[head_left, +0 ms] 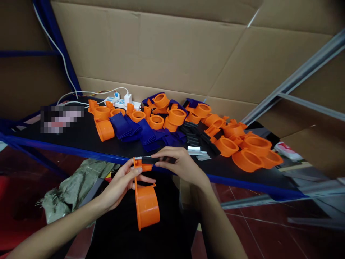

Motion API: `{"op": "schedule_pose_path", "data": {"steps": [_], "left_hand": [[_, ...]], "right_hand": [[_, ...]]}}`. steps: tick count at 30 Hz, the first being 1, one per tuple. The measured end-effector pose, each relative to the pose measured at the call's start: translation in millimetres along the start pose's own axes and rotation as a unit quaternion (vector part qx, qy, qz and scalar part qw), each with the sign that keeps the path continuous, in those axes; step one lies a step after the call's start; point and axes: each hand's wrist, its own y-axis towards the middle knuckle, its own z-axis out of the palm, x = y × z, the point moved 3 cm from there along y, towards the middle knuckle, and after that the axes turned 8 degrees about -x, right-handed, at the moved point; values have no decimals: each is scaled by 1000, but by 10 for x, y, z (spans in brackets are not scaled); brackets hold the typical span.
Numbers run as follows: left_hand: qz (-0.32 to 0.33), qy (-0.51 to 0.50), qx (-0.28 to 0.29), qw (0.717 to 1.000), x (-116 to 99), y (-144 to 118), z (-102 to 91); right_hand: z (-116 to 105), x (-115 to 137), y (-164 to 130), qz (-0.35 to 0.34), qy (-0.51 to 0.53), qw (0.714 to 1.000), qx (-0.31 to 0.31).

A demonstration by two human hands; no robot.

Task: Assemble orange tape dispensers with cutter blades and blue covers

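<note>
My left hand (122, 183) grips an orange plastic cup-shaped part (147, 207) by its bracket, with the round body hanging down over my lap. My right hand (179, 163) pinches a short black strip (151, 160) and holds it against the top edge of the orange bracket. Both hands are just in front of the black table's blue front edge (81, 153). On the table behind them lie several orange cup parts (246, 158), a heap of blue-purple flat pieces (129, 129) and a row of black strips (195, 136).
A white power strip (121, 101) with plugs and cables sits at the table's back. Cardboard sheets (161, 46) wall the rear. A grey-green sack (72, 187) lies on the red floor at left. Metal rails (296, 77) slant at right. Small white pieces (196, 151) lie near the table edge.
</note>
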Motion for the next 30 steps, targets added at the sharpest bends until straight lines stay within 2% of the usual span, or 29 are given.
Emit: {"op": "schedule_pose_path", "data": {"steps": [10, 16, 18, 24, 26, 30], "left_hand": [[7, -17, -2, 1000, -38, -2, -32], [-2, -17, -6, 1000, -25, -44, -36], [4, -12, -10, 1000, -25, -43, -42], [32, 10, -40, 999, -26, -20, -48], [35, 10, -48, 998, -9, -11, -61], [40, -23, -66, 997, 27, 13, -100]], "right_hand": [[194, 23, 6, 19, -39, 997, -63], [297, 176, -67, -2, -138, 986, -92], [344, 217, -80, -9, -158, 981, -111], [423, 244, -89, 2, -131, 972, -195], [453, 259, -93, -17, -161, 968, -193], [549, 316, -95, -84, -216, 963, -137]]}}
